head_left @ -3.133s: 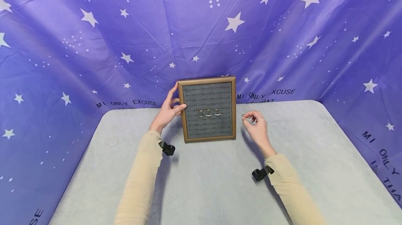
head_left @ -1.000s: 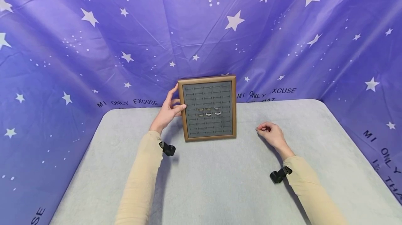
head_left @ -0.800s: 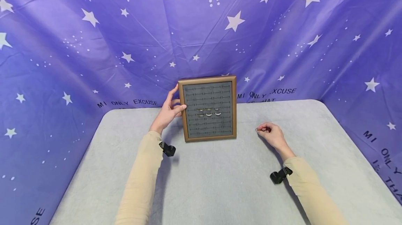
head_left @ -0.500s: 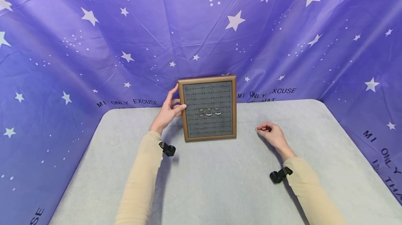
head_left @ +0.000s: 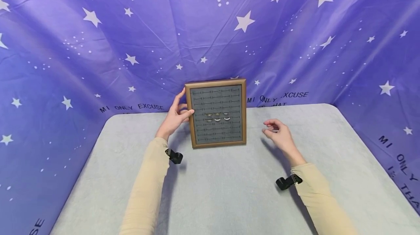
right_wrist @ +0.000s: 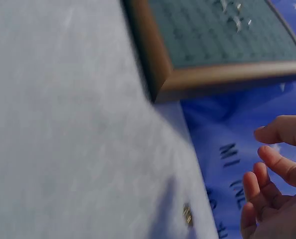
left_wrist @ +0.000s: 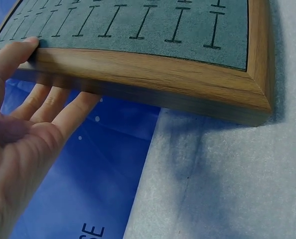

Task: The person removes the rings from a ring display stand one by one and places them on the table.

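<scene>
Left hand [head_left: 174, 118] has its grip on the ring board's [head_left: 216, 115] frame edge — right hand [head_left: 278, 136] loose-fingered, its grip empty.

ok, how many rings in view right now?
7, possibly more hidden. Six metal rings sit in two rows of three mid-panel on the grey, wood-framed slotted display board. One small ring lies on the grey table beside the right hand.

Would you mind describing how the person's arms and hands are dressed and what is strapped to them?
Both arms wear long, plain cream-beige sleeves that reach the wrists. The left hand and the right hand are bare: no gloves, and no rings or watch can be made out. A small black camera unit is strapped under the left wrist and a similar black unit under the right. No cables show.
</scene>
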A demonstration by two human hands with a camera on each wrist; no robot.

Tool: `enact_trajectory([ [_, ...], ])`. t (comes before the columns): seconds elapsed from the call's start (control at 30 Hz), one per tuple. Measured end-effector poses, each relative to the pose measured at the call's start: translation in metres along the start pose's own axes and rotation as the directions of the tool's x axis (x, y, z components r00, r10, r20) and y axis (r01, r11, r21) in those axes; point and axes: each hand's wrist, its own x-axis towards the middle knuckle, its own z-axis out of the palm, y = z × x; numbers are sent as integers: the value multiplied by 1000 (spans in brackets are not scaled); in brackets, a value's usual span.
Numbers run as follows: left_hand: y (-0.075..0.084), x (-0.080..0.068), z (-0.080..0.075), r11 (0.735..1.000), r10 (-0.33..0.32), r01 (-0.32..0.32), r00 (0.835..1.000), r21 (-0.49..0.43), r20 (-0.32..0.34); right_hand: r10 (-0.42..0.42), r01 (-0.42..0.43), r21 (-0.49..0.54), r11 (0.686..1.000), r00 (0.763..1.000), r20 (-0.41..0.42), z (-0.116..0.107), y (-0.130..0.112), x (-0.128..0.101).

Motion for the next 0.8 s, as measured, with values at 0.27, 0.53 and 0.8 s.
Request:
enact_trajectory([
  [0.27,-2,1,2,998,41,-41,999,40,-8,-70,69,100,993,997,7,13,-26,2],
  [0.53,-2,3,2,997,61,-60,998,47,-18,-112,103,176,979,993,43,23,-84,-8],
  [0.8,9,-2,5,999,31,-31,999,15,-14,-164,146,193,970,983,78,45,-91,-4],
])
